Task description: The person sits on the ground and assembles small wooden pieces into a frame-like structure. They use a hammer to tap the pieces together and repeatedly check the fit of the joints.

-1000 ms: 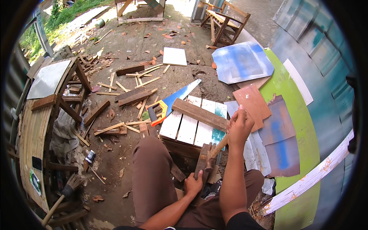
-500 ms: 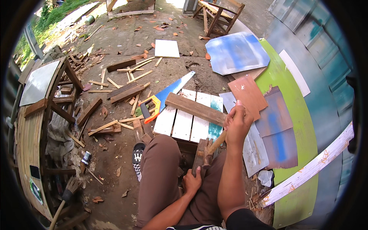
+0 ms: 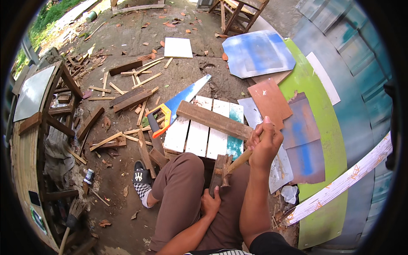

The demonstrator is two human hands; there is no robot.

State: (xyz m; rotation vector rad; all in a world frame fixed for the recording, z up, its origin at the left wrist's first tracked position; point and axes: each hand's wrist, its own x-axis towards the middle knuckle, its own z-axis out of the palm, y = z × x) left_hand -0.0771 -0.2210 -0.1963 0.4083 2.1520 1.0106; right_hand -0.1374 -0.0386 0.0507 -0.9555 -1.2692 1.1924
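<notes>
My left hand (image 3: 211, 203) is closed round the lower end of a short brown wooden block (image 3: 215, 185), held upright between my thighs. Closed high on a wooden handle, my right hand (image 3: 266, 140) grips a claw hammer (image 3: 225, 175). The hammer's rusty metal head lies against the block, just above my left thumb. A brown plank (image 3: 212, 120) lies across a low stool with white and teal slats (image 3: 197, 142), its right end behind my right fingers. A handsaw (image 3: 182, 97) with a blue blade and yellow-orange handle rests at the stool's left edge.
Loose wooden sticks and offcuts (image 3: 132, 100) litter the ground at left. A wooden bench (image 3: 29, 148) stands at far left, with a broom (image 3: 73, 214) beside it. Painted sheets (image 3: 259, 53) and a green board (image 3: 327, 153) lie at right, crossed by a white strip (image 3: 340, 185).
The view has shifted slightly, moving most things a little left and up. My left foot shows more fully, farther left. Both hands keep their hold, with the hammer head still at the block.
</notes>
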